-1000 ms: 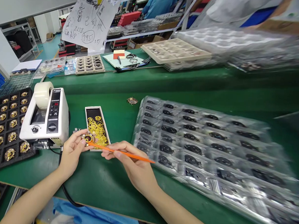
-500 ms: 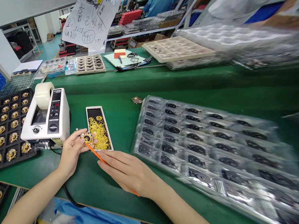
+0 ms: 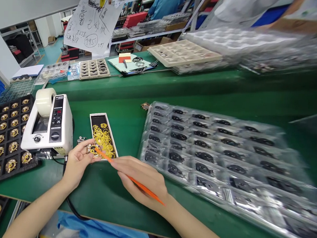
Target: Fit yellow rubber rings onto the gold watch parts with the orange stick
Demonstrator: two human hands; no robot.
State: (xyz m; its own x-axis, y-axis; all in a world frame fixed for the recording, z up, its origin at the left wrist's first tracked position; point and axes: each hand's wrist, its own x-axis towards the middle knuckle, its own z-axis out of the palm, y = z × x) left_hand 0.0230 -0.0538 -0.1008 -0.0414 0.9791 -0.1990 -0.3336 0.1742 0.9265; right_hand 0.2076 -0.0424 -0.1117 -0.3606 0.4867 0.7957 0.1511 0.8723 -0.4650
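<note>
My left hand (image 3: 77,161) pinches a small round watch case (image 3: 92,148) with a shiny rim between thumb and fingers, just left of a narrow white box (image 3: 112,140). Loose yellow rings (image 3: 103,138) lie heaped inside that box. Held like a pen in my right hand (image 3: 142,181) are slim orange tweezers (image 3: 138,183). Their tip reaches the face of the watch case, where a yellow ring seems to sit; fingers partly cover the case. A small metal part (image 3: 81,140) is behind my left fingers.
A white tape dispenser (image 3: 50,125) stands left, beside a black tray (image 3: 6,158) of gold watch cases. On the right lies a large clear plastic tray (image 3: 187,184) with black parts. Another watch case (image 3: 145,106) rests at its far corner. Beige trays (image 3: 185,52) sit at the back.
My right hand has turned and the tweezers show more of their length, their tip now over the middle of the watch case. The view has shifted slightly.
</note>
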